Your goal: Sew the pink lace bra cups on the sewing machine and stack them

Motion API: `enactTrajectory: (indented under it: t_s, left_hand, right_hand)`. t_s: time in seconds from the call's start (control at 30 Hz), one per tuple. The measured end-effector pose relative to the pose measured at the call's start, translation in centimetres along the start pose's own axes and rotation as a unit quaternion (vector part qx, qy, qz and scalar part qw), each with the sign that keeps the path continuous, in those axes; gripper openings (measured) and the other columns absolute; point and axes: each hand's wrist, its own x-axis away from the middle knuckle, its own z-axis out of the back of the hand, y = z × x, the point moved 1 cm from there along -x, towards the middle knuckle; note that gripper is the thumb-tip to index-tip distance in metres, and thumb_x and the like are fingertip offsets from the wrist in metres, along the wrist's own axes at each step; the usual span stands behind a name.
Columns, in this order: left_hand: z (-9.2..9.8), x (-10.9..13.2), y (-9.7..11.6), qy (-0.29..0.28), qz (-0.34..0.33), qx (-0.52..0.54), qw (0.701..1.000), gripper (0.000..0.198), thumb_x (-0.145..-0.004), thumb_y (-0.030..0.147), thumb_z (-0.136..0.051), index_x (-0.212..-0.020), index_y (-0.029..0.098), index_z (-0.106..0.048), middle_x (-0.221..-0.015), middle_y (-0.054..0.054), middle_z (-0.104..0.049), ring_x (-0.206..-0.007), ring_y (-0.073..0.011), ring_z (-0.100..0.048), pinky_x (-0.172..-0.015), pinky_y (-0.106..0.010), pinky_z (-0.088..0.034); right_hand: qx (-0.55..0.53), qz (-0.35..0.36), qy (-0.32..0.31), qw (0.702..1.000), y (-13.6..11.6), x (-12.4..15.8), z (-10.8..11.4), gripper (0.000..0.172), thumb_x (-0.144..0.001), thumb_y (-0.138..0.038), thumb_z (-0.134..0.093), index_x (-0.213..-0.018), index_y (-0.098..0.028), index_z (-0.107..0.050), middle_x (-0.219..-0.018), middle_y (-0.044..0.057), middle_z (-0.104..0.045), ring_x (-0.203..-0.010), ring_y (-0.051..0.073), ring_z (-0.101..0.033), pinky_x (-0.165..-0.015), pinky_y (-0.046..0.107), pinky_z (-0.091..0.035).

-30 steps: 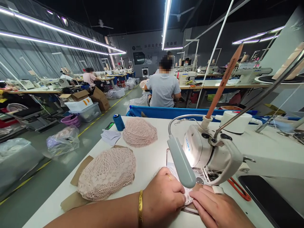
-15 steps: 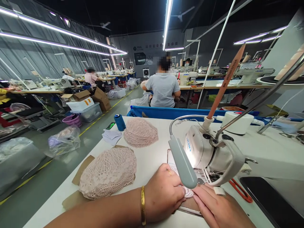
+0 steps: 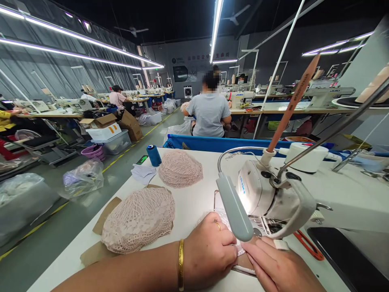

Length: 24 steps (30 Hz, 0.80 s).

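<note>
My left hand (image 3: 211, 245), with a gold bangle and a ring, is closed on a piece of pale lace trim (image 3: 240, 248) at the bed of a white sewing machine (image 3: 258, 188). My right hand (image 3: 273, 259) lies beside it with fingers stretched out, their tips at the lace edge. A grey lamp (image 3: 234, 207) hangs over the work and hides part of the lace. The needle area is mostly hidden behind the lamp and machine head. Left of my hands lie two bundles of pinkish lace, a nearer bundle (image 3: 139, 221) and a farther bundle (image 3: 180, 168).
A blue thread spool (image 3: 154, 155) stands near the table's far left edge, beside folded white paper (image 3: 143, 173). Orange-red snips (image 3: 309, 245) and a dark phone-like slab (image 3: 343, 255) lie at the right. A brown pencil-like stick (image 3: 291, 101) rises from the machine. A co-worker (image 3: 208, 113) sits ahead.
My right fingers have shifted slightly left, closer to my left hand, over the lace edge. The lace between the hands shows less. The bundles have stayed in place.
</note>
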Motion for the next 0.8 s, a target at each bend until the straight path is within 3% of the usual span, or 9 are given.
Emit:
enactTrajectory:
  t_s: [0.2,0.37,0.5,0.8]
  left_hand:
    - [-0.5,0.2,-0.3,-0.02,0.033,-0.016,0.999,0.025,-0.099,0.022,-0.069,-0.076,0.018,-0.058,-0.086,-0.001,-0.069,-0.077,-0.0161,-0.06,-0.083,-0.034,-0.046]
    - [-0.5,0.3,-0.7,-0.017,0.01,-0.001,1.0,0.024,-0.104,0.022,-0.062,-0.08,0.018,-0.062,-0.09,-0.003,-0.071,-0.083,-0.0175,-0.063,-0.084,-0.035,-0.047]
    - [-0.4,0.3,-0.6,-0.04,0.035,0.017,0.998,0.021,-0.101,0.018,-0.067,-0.08,0.018,-0.062,-0.088,-0.001,-0.07,-0.081,-0.0149,-0.062,-0.085,-0.031,-0.047]
    - [-1.2,0.5,-0.7,-0.047,0.081,0.015,0.995,0.022,-0.098,0.016,-0.066,-0.077,0.02,-0.063,-0.09,0.0,-0.073,-0.084,-0.0163,-0.064,-0.091,-0.033,-0.049]
  right_hand:
    - [0.015,-0.041,-0.024,0.999,0.3,0.2,-0.5,0.032,-0.097,-0.01,-0.048,-0.112,-0.028,-0.07,-0.093,0.002,-0.079,-0.076,0.02,-0.076,-0.063,0.027,-0.057]
    - [0.025,-0.017,0.005,1.0,-0.2,-0.3,-0.2,0.037,-0.098,-0.009,-0.044,-0.114,-0.026,-0.072,-0.095,0.003,-0.08,-0.076,0.02,-0.077,-0.064,0.028,-0.058]
    - [0.03,-0.007,0.019,0.999,-0.4,-0.5,0.1,0.038,-0.098,-0.008,-0.044,-0.116,-0.026,-0.073,-0.093,0.003,-0.08,-0.075,0.02,-0.077,-0.063,0.027,-0.059]
    - [0.044,-0.031,-0.013,0.998,0.2,0.1,-0.9,0.035,-0.102,-0.012,-0.041,-0.117,-0.025,-0.07,-0.092,0.004,-0.078,-0.077,0.02,-0.079,-0.062,0.026,-0.06]
